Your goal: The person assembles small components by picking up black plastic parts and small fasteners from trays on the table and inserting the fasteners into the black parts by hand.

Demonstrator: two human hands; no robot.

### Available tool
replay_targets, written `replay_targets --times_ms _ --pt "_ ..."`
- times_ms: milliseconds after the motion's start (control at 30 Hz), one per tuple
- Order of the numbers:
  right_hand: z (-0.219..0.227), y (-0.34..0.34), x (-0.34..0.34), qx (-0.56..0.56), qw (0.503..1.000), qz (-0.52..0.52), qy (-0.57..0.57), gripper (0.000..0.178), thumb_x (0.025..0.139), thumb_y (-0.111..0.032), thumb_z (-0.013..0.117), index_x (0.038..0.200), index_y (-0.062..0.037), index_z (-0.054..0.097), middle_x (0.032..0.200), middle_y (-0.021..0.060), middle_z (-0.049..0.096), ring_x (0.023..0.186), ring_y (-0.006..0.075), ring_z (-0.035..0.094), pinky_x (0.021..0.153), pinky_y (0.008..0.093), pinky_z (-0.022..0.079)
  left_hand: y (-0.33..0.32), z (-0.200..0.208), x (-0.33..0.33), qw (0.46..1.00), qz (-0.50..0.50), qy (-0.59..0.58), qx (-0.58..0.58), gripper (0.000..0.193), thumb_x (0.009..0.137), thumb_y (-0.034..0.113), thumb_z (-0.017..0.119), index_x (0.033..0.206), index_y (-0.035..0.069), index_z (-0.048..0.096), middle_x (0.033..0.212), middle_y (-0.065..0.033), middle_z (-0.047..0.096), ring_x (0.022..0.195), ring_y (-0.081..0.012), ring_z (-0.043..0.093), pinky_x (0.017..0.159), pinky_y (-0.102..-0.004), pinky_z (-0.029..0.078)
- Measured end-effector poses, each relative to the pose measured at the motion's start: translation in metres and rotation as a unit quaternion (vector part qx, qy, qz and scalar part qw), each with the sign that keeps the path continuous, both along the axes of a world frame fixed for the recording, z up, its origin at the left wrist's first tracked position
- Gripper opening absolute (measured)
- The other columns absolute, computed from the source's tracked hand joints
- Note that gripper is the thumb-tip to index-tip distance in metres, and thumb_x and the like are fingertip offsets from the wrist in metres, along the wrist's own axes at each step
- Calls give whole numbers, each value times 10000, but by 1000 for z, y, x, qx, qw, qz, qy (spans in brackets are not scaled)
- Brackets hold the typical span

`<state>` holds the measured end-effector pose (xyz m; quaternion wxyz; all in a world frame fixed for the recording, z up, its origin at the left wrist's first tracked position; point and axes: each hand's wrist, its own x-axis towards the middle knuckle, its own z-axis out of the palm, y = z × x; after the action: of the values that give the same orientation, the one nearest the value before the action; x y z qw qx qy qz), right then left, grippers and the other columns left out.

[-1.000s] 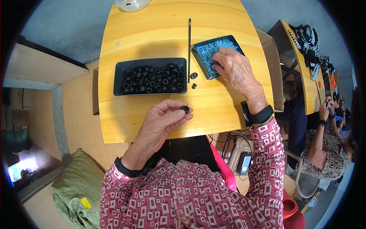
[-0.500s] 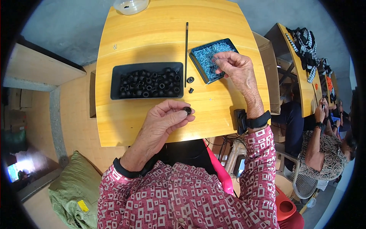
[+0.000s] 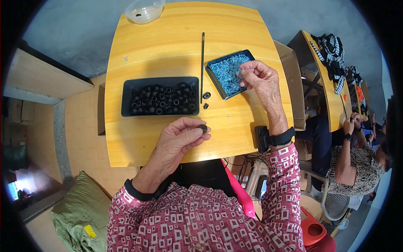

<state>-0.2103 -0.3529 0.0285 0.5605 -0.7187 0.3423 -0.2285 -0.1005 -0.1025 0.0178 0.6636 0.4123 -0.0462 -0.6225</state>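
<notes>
Between the thumb and fingers of my left hand (image 3: 181, 136) is a small round black part (image 3: 203, 128), held over the near part of the table. My right hand (image 3: 261, 79) pinches above the right edge of a dark tray (image 3: 216, 85) filled with small clear bluish pieces (image 3: 230, 71); what sits in the pinch is too small to make out. Left of that tray, a black bin (image 3: 160, 81) holds many black ring-like parts (image 3: 168, 101). A thin black rod (image 3: 202, 63) lies between the two containers, and two loose black pieces (image 3: 206, 95) rest by its near end.
A clear plastic bowl (image 3: 145, 12) stands at the table's far left corner. Beside the table's right side is a cardboard box (image 3: 291, 84). Further right, another person (image 3: 352, 168) sits at a second table (image 3: 321, 75) bearing striped fabric. A green sack (image 3: 82, 210) lies at lower left.
The whole view has shifted a little, with the table lower in it. My right hand stays pinched over the tray, nearer its right edge. The part in my left hand has turned slightly.
</notes>
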Motion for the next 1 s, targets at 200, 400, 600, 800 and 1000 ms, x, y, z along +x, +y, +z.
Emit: replay_targets --times_ms 200,400,600,800,1000 --pt "9 5 -2 -4 1000 17 -13 88 853 -64 648 931 -32 672 764 6 657 637 59 604 534 177 431 -17 10 -3 999 32 16 -29 233 916 82 587 1144 31 596 1012 -92 654 924 -152 658 808 -206 535" --pt "30 40 -11 66 992 39 -98 66 839 -10 645 900 -14 670 710 -9 616 616 36 558 562 173 448 -44 16 -8 996 56 -31 -54 203 904 93 611 1098 34 623 1020 -81 644 929 -164 653 798 -224 535" --pt "45 70 -23 -4 995 65 -71 94 820 24 659 905 -9 682 748 -23 603 654 28 535 598 174 438 -56 16 -9 980 63 -167 -87 181 876 118 661 1016 3 650 913 -65 661 847 -131 653 752 -219 519" --pt "38 75 -26 -45 991 95 -81 118 803 35 667 915 6 687 823 11 608 698 45 546 623 186 443 -56 8 -13 970 40 -222 -85 156 873 133 669 967 10 658 885 -53 670 807 -139 666 735 -219 515" --pt "40 91 -23 -270 959 50 -69 126 801 34 658 925 16 679 862 63 621 695 91 573 628 207 468 -58 14 -14 994 57 -42 -84 190 891 156 652 994 -3 655 910 -49 669 809 -114 647 741 -225 515"
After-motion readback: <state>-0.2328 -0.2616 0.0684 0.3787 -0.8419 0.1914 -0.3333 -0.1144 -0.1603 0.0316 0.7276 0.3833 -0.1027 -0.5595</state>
